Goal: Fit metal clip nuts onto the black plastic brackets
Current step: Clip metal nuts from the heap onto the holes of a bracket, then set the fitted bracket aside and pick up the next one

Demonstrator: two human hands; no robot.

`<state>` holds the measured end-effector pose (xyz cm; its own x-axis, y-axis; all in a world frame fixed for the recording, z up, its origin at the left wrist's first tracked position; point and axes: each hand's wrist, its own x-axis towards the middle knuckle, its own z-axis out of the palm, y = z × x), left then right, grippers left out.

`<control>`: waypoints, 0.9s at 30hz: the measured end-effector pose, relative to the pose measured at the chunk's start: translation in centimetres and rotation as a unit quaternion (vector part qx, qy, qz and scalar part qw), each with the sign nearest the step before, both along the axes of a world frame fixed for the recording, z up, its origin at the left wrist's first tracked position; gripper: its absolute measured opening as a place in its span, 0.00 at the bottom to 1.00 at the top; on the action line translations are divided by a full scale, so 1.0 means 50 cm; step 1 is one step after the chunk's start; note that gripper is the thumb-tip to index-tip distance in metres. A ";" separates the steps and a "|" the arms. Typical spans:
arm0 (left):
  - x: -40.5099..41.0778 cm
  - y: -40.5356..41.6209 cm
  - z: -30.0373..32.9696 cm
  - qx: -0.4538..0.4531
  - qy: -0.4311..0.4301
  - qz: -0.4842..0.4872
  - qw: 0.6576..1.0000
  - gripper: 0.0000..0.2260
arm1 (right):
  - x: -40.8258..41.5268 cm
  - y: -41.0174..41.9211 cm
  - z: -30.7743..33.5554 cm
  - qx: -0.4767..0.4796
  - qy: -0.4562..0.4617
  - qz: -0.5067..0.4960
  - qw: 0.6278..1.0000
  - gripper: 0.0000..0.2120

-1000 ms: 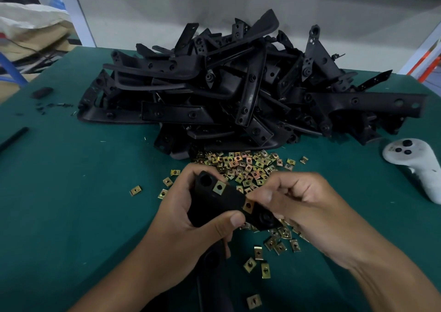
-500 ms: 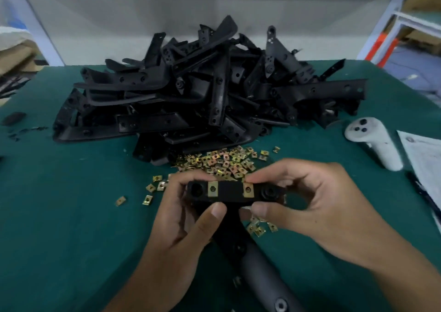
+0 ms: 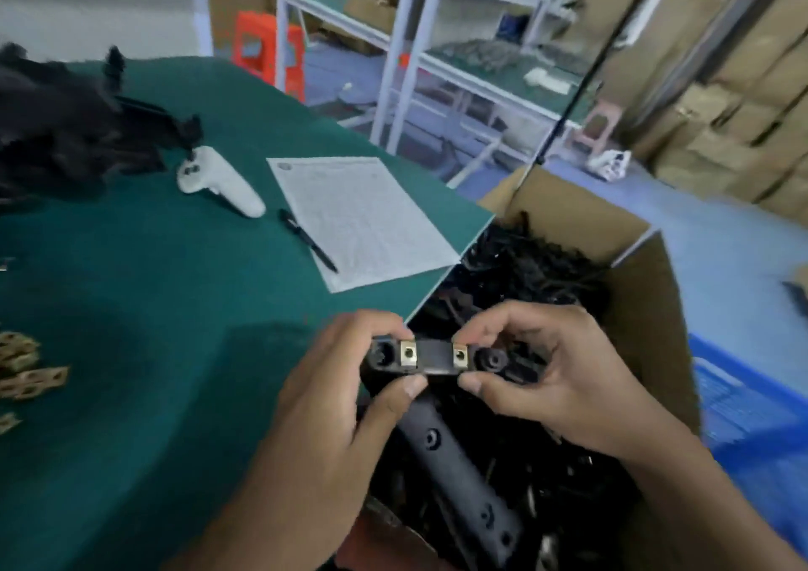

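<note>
Bracket (image 3: 435,363) pinched by both hands' fingers (image 3: 395,389) above cardboard box (image 3: 647,308) beside table (image 3: 153,308).

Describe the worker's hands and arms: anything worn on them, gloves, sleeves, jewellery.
Both the left hand and the right hand are bare: no gloves, rings or watch show. The forearms are bare too, with no sleeve in view. Fingernails are short.

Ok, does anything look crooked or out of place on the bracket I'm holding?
Nothing stands out. Both clip nuts sit square on the black bracket, held by the left hand and right hand over the cardboard box.
</note>
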<state>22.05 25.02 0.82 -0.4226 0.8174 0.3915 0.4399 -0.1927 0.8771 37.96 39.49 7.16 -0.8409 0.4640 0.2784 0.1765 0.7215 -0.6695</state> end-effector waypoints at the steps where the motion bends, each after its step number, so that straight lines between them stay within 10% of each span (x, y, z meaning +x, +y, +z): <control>1: 0.023 0.023 -0.002 -0.001 0.030 -0.006 1.000 0.12 | 0.034 0.011 -0.002 0.013 -0.009 -0.020 1.000 0.10; 7: 0.085 0.081 -0.012 -0.064 0.150 -0.019 0.986 0.28 | 0.155 0.069 -0.036 0.125 -0.151 -0.100 0.975 0.21; 14: -0.067 -0.117 -0.010 -0.099 0.257 0.185 0.943 0.15 | 0.089 0.070 -0.136 0.073 -0.044 -0.098 0.991 0.09; 21: -0.173 -0.382 -0.091 -0.403 0.326 0.397 0.758 0.30 | -0.332 -0.020 -0.262 -0.078 0.109 0.337 0.932 0.32; 24: -0.211 -0.392 -0.109 -0.422 0.326 0.426 0.730 0.30 | -0.414 -0.111 -0.245 0.045 0.002 0.251 0.967 0.18; 27: -0.259 -0.380 -0.101 -0.416 0.338 0.456 0.711 0.28 | -0.532 -0.203 -0.233 0.138 -0.191 0.273 0.933 0.48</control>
